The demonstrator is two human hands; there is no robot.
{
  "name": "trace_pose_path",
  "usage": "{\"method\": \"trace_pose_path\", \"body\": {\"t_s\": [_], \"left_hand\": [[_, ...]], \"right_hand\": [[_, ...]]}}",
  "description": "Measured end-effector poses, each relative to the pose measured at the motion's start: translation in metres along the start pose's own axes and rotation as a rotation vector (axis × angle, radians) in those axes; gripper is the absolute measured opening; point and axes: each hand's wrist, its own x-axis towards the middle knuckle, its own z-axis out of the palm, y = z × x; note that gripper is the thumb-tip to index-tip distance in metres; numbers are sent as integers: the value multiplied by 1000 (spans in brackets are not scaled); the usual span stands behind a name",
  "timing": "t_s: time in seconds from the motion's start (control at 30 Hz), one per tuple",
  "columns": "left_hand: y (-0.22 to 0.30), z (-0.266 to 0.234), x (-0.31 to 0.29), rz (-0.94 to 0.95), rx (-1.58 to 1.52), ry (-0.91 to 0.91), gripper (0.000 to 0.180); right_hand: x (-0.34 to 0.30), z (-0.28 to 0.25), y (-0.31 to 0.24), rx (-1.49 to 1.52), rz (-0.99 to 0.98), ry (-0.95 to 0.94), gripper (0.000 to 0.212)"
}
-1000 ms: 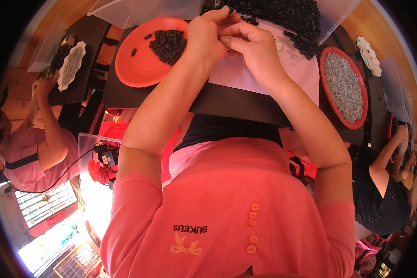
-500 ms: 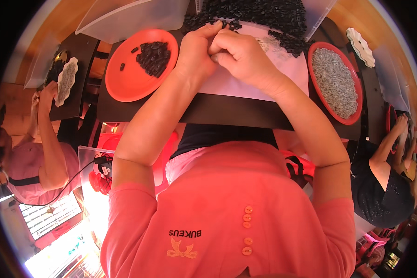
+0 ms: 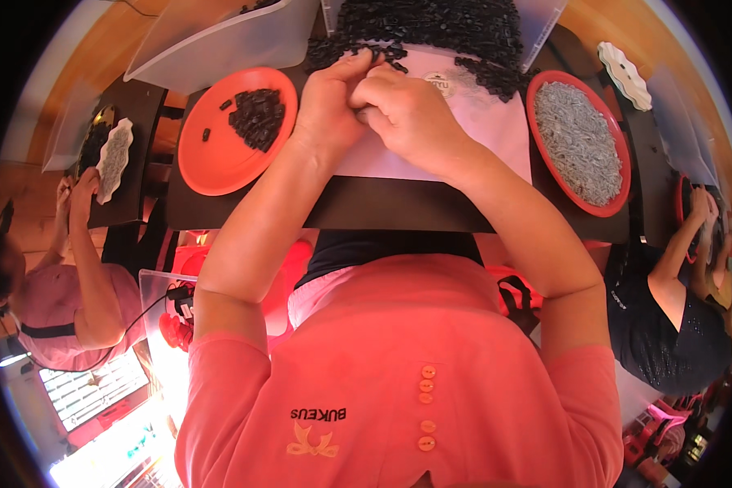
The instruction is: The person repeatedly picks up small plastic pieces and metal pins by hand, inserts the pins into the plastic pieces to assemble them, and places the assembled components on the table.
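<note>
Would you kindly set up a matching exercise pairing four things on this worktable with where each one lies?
Things:
1. left hand
2. grey parts
3. small heap of black parts
4. big pile of black parts

Places:
A. in the right orange plate
B. at the far edge, past both hands
C. in the left orange plate
D. pressed against the right hand over the white sheet

Pairs: 1-D, 2-A, 3-C, 4-B
</note>
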Motion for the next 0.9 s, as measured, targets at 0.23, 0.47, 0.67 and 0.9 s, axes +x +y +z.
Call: {"method": "trace_pose_path", "body": {"t_s": [0.23,0.47,0.67,0.9], "left_hand": [[-5,11,-4,49,5,-57,13],[-4,21,-10,68,21,0,13],[-2,14,-6,59,9,-12,12],[-3,23,-14,124,109,86,18]], "right_hand": [[7,-4,0,-115,-271,51,16],[7,-4,-1,-145,-334,57,16],[2,2,-5,-34,-165,76,19],[4,-5,-11,302,372,-62,19]]}}
